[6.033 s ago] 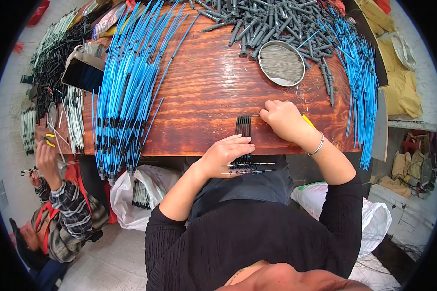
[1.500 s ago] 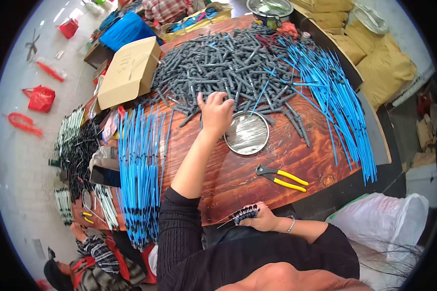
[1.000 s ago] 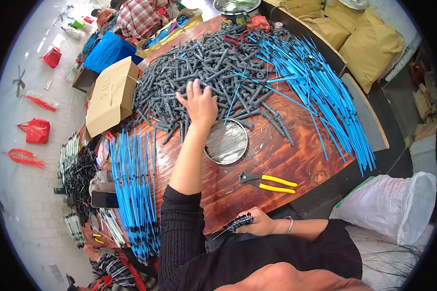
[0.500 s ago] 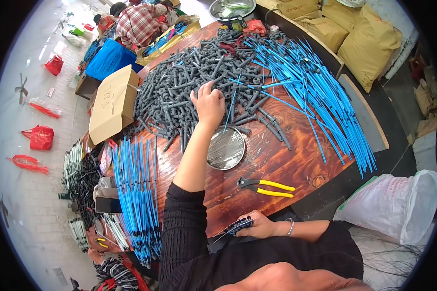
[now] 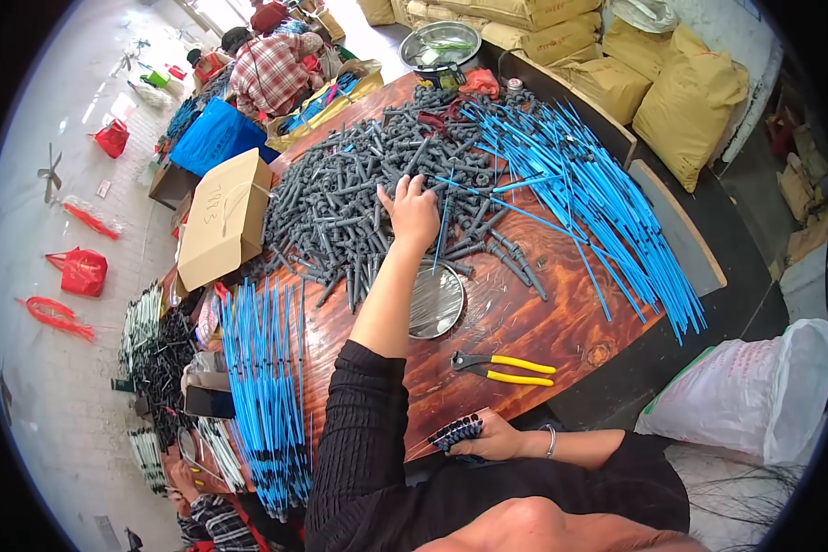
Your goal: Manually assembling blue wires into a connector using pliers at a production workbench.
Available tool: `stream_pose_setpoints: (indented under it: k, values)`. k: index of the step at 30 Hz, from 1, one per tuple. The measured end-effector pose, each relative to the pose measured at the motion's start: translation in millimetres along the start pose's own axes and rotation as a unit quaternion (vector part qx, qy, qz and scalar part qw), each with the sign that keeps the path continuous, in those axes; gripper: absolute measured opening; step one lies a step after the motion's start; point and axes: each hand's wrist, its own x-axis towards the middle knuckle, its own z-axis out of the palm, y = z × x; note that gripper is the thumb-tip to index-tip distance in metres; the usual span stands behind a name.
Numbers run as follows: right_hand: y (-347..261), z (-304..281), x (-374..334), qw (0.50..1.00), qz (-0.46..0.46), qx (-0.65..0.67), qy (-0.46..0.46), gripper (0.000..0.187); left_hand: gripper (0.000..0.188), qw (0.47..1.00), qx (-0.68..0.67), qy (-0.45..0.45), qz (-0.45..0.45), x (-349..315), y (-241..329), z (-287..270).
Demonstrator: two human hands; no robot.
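Observation:
My left hand [image 5: 412,217] reaches over the near part of a big heap of grey plastic tubular pieces [image 5: 331,198], its fingers spread and nothing visible between them. Low at the table's front edge, my right hand [image 5: 493,436] is closed round a bundle of dark strips with thin wires [image 5: 457,431]; its palm side is hidden. Under my left forearm lies a shiny round dish [image 5: 438,304], partly covered. Pincers with yellow handles [image 5: 504,367] rest on the wood between my two hands.
Long blue sticks [image 5: 607,221] lie in a loose pile at the right, and more blue sticks [image 5: 265,368] at the left. A cardboard box [image 5: 221,216] borders the heap. A white sack [image 5: 731,391] stands right of the table [image 5: 570,317]. Other people work at the far and left sides.
The view has shifted slightly. My left hand has moved a little to the right over the heap, fingers still apart. My right hand keeps its hold on the bundle.

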Motion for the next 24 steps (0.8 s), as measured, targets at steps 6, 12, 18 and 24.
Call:
stream_pose_setpoints:
  k: [6,12,18,24]
  values:
    - [-3,-2,4,1.0,0.002,0.007,0.016,0.025,0.019,0.993,-0.109,0.044,0.015,2,-3,-14]
    - [8,-16,6,0.999,-0.006,-0.033,0.009,0.025,0.026,0.998,-0.064,-0.02,-0.01,1,11,-3]
    - [1,-28,9,0.999,-0.016,-0.031,-0.015,0.025,0.032,0.997,0.03,-0.063,-0.026,23,10,17]
    - [-14,-21,-1,0.999,-0.026,-0.021,-0.02,0.024,0.024,0.995,-0.085,0.051,0.0,7,12,-31]
